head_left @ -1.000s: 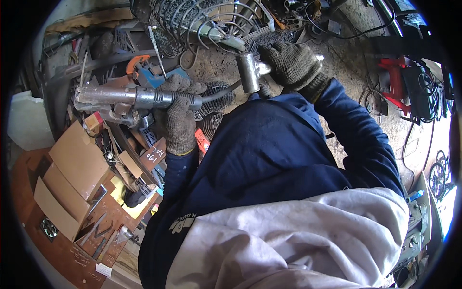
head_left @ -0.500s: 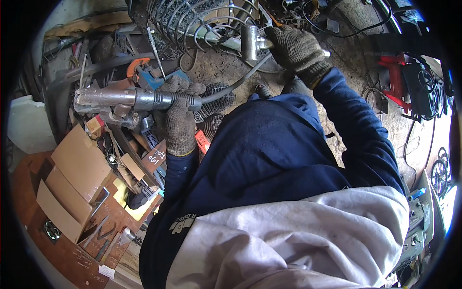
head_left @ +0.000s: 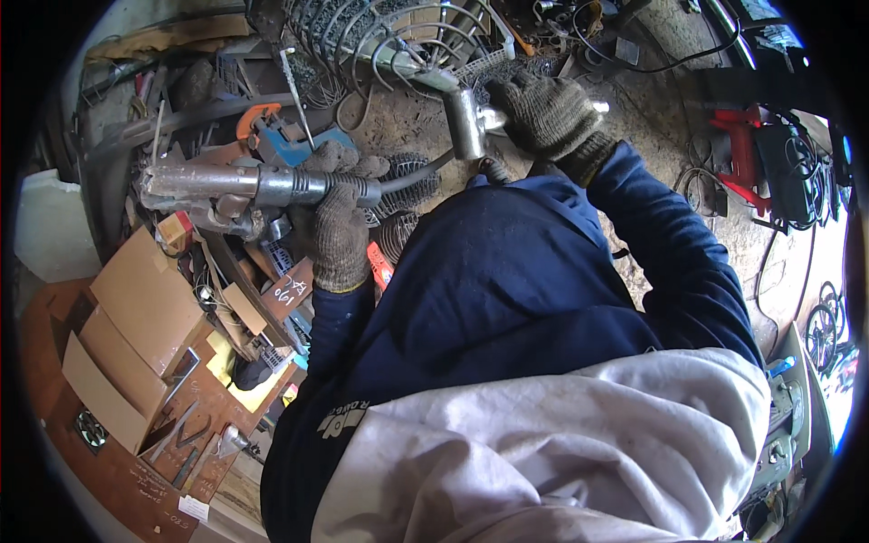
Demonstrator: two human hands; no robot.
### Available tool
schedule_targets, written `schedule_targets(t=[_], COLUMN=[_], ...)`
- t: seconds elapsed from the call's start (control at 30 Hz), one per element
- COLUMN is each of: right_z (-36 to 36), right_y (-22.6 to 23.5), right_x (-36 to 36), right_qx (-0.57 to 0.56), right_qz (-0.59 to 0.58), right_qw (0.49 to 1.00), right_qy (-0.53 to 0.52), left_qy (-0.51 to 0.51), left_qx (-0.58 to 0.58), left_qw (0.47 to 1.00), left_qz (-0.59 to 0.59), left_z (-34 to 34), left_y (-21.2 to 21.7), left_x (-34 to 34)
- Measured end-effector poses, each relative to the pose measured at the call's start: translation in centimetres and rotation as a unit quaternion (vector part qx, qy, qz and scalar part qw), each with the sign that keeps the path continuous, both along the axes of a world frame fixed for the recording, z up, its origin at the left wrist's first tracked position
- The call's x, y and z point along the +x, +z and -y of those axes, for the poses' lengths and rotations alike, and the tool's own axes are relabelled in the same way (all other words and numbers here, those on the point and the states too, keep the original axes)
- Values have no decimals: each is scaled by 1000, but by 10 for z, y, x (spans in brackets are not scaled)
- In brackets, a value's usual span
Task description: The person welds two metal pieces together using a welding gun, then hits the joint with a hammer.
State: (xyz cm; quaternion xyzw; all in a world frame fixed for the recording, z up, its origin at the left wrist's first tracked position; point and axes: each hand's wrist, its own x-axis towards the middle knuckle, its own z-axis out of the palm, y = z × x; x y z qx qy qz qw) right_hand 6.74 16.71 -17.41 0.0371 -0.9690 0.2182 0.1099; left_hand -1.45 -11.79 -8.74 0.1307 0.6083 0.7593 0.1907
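Gloved fingers of the left hand wrap closely around the ribbed end of a stepped metal cylinder, which lies sideways. The right hand, also gloved, grips the handle of a steel hammer, fingers closed, with the head left of the fist above the floor. A curved bar runs from the cylinder's ribbed end toward the hammer head; whether they touch cannot be told. Just beyond the left fingers sits a blue-and-orange tool; farther off, bent metal rods form a cage. On the brown surface, an open cardboard box stands toward the far edge, a fan-like disc lies near the left edge, and hand tools lie along the right edge.
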Motion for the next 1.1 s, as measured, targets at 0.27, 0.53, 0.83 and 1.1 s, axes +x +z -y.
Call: schedule_targets(t=[0.27,0.53,0.83,1.1], right_z=[-25,-8,-5,-7], right_y=[2,31,0,-34], right_x=[-13,-6,9,60], right_qx=[26,53,-44,-234], right_qz=[112,89,139,275], right_qw=[990,994,986,899], right_qy=[-84,-22,-84,-247], left_qy=[14,79,9,19], left_qx=[-13,-41,-29,8], left_qw=[999,996,999,1000], left_qz=[30,14,13,15], left_z=[4,12,6,5], left_y=[2,-14,-4,-3], left_x=[2,1,1,10])
